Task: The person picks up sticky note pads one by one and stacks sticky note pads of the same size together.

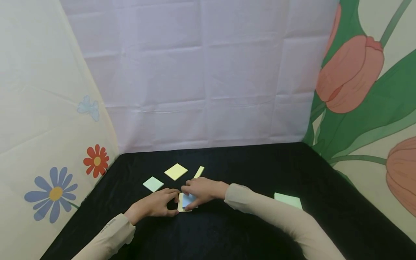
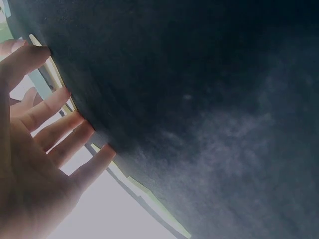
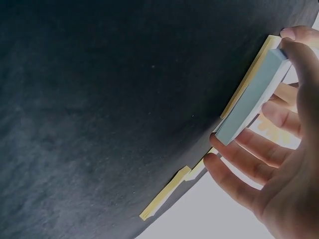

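My right hand (image 1: 206, 189) grips a blue sticky-note pad (image 1: 187, 200) by two opposite ends, thumb on the near one and fingers on the far one. It holds this pad tilted and close over a pale yellow pad (image 1: 180, 204) on the black cloth. In the right wrist view the blue pad (image 3: 251, 97) overlaps the yellow pad (image 3: 246, 82). My left hand (image 1: 155, 203) lies along the yellow pad's left side, fingers fairly straight and spread. Its thumb is at the near corner, and its fingertips (image 2: 64, 94) are right at the pad's edge.
Beyond the hands, a light green pad (image 1: 153, 184), a yellow pad (image 1: 176, 171) and a narrow yellow strip pad (image 1: 199, 172) lie on the black cloth (image 1: 247, 162). Another green pad (image 1: 288, 200) sits at the right, partly behind my right sleeve. Fabric hangings (image 1: 201, 72) enclose the back and sides.
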Available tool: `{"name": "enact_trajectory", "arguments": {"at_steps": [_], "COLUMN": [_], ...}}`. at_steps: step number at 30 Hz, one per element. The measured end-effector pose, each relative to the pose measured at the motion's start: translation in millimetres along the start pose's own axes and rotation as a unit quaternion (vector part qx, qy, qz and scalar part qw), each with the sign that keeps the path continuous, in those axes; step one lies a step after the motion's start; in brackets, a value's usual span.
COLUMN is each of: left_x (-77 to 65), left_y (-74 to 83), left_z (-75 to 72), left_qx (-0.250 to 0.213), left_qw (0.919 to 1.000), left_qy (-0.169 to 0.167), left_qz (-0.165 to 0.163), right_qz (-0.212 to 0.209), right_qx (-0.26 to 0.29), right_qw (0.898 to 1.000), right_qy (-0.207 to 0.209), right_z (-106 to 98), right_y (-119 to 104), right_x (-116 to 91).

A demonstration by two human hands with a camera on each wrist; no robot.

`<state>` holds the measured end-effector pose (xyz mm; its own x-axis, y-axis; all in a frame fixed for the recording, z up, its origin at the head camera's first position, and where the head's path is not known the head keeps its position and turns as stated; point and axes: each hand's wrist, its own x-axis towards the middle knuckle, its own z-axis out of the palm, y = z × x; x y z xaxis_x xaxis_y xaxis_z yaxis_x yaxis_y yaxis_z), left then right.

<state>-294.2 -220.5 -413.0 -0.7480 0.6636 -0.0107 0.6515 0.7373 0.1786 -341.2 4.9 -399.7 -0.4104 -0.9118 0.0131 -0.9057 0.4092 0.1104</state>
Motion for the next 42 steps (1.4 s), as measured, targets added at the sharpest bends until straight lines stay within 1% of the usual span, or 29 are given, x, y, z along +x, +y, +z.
{"name": "enact_trajectory", "arguments": {"at_steps": [5,11,16,22,30,37,42], "left_x": [-1.1,-1.3,-1.6,-1.9,-2.7,-3.2,-2.9], "left_y": [0.1,-1.0,-1.8,-0.8,0.1,0.1,-0.1], "left_z": [0.4,1.3,2.1,1.6,1.1,1.2,1.9], "left_qx": [-0.006,-0.006,-0.01,-0.018,-0.021,-0.011,-0.01], "left_qw": [0.9999,1.0,0.9999,0.9998,0.9995,0.9997,0.9997], "left_qy": [0.007,0.005,0.002,-0.003,-0.01,-0.001,0.001], "left_qz": [0.007,0.0,-0.005,-0.009,-0.023,-0.023,-0.023], "right_qz": [-0.009,-0.011,-0.004,0.001,0.008,0.014,0.016], "right_qx": [0.003,0.009,0.012,-0.002,-0.024,-0.047,-0.046], "right_qw": [1.0,1.0,1.0,1.0,1.0,0.999,0.999], "right_qy": [0.003,-0.001,-0.005,0.0,0.001,0.0,-0.006], "right_z": [-1,1,4,3,4,5,4], "right_y": [-3,-4,-6,-11,-15,-18,-19], "right_x": [2,6,10,10,11,13,12]}}
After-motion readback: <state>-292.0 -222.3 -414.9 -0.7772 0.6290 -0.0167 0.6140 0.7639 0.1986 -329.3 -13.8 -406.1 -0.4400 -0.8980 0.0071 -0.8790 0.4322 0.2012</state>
